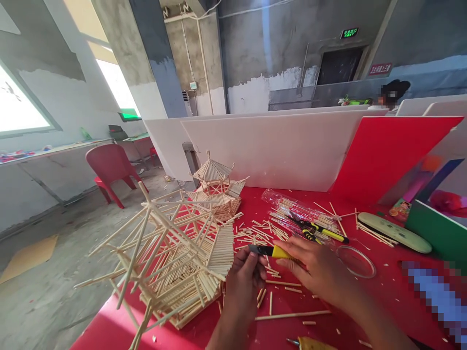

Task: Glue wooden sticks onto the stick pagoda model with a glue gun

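Note:
My right hand (319, 267) grips a yellow utility knife (280, 253), its dark blade pointing left. At the blade's tip, my left hand (243, 277) is closed in a pinch; what lies between its fingers is hidden. Just left of that hand stands a large pavilion model (171, 262) of thin wooden sticks, with an open frame on top and a slatted part on its right side. A smaller, roofed pavilion model (215, 187) is behind it. Short cut sticks (257, 232) lie scattered beyond my hands, and one longer stick (292, 315) lies nearer to me.
Black-and-yellow pliers (310, 228) rest by a plastic-wrapped stick bundle (292, 211) on the red table (350, 306). A tape ring (355, 261) and green case (394, 232) lie to the right. White boards (273, 150) wall off the back. A yellow-handled tool (314, 343) lies at the near edge.

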`<action>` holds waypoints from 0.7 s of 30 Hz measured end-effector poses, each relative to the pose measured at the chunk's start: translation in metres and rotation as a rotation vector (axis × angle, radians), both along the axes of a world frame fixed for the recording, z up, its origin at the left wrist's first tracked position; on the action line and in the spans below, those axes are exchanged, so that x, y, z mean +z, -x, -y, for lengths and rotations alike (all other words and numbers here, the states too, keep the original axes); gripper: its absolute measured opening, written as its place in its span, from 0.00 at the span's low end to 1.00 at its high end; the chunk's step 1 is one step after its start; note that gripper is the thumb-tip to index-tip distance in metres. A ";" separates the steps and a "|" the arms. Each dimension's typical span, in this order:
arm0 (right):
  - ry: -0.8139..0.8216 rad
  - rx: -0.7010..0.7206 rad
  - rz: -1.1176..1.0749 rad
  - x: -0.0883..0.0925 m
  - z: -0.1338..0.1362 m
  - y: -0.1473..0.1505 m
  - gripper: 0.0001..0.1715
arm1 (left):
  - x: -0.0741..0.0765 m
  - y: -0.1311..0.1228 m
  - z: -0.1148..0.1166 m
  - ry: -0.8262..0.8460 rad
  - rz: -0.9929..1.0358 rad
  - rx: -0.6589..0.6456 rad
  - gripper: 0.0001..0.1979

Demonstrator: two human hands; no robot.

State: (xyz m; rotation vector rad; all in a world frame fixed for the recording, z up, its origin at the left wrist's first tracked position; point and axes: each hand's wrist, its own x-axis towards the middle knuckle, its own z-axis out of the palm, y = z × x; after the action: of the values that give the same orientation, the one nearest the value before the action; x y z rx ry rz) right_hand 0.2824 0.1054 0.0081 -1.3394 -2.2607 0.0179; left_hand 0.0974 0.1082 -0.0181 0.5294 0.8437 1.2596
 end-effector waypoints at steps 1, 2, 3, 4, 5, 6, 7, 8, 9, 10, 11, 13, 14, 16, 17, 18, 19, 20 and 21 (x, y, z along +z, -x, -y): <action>-0.007 -0.005 -0.002 0.002 -0.003 0.002 0.20 | 0.003 -0.001 -0.002 -0.006 0.019 0.021 0.18; -0.021 -0.013 0.003 0.003 -0.004 0.003 0.20 | 0.005 -0.001 -0.004 -0.014 0.032 0.033 0.19; -0.034 -0.021 0.014 0.004 -0.005 0.005 0.21 | 0.006 -0.002 -0.006 -0.024 0.033 0.039 0.20; -0.047 -0.027 0.027 0.004 -0.005 0.006 0.21 | 0.006 -0.002 -0.008 -0.032 0.027 0.046 0.20; -0.056 -0.033 0.036 0.003 -0.005 0.007 0.21 | 0.006 -0.002 -0.008 -0.037 0.020 0.053 0.19; -0.059 -0.036 0.038 0.002 -0.005 0.007 0.21 | 0.004 -0.002 -0.009 -0.036 0.015 0.059 0.19; -0.054 -0.039 0.038 0.001 -0.005 0.007 0.21 | 0.003 -0.002 -0.009 -0.030 0.015 0.061 0.19; -0.044 -0.042 0.036 0.000 -0.004 0.007 0.21 | 0.001 -0.002 -0.009 -0.021 0.019 0.060 0.19; -0.036 -0.045 0.036 0.000 -0.004 0.007 0.21 | -0.001 -0.002 -0.009 -0.011 0.024 0.057 0.19; -0.033 -0.050 0.038 -0.001 -0.005 0.007 0.22 | -0.003 -0.002 -0.008 0.002 0.026 0.051 0.19; -0.031 -0.052 0.043 -0.001 -0.005 0.007 0.22 | -0.005 -0.003 -0.008 0.014 0.025 0.047 0.19; -0.031 -0.048 0.059 -0.002 -0.006 0.006 0.23 | -0.006 -0.003 -0.007 0.025 0.023 0.055 0.19; -0.030 -0.042 0.067 -0.002 -0.006 0.006 0.23 | -0.006 -0.003 -0.006 0.025 0.026 0.060 0.18; -0.035 -0.032 0.077 -0.002 -0.007 0.005 0.23 | -0.005 -0.004 -0.005 0.016 0.036 0.061 0.18; -0.046 -0.029 0.077 -0.002 -0.007 0.005 0.23 | -0.004 -0.004 -0.005 0.012 0.040 0.058 0.18; -0.062 -0.025 0.073 -0.002 -0.007 0.004 0.23 | -0.003 -0.004 -0.004 0.013 0.042 0.058 0.18; -0.079 -0.021 0.067 -0.003 -0.007 0.003 0.23 | -0.003 -0.004 -0.003 0.016 0.044 0.059 0.18; -0.093 -0.019 0.060 -0.003 -0.007 0.003 0.23 | -0.002 -0.004 -0.002 0.019 0.042 0.061 0.18; -0.101 -0.016 0.056 -0.004 -0.007 0.003 0.23 | -0.001 -0.004 -0.001 0.022 0.037 0.065 0.18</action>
State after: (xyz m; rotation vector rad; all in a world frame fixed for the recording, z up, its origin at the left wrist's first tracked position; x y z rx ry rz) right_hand 0.2798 0.1126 0.0041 -1.3194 -2.2648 -0.1391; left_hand 0.1017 0.1093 -0.0193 0.4631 0.8480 1.3146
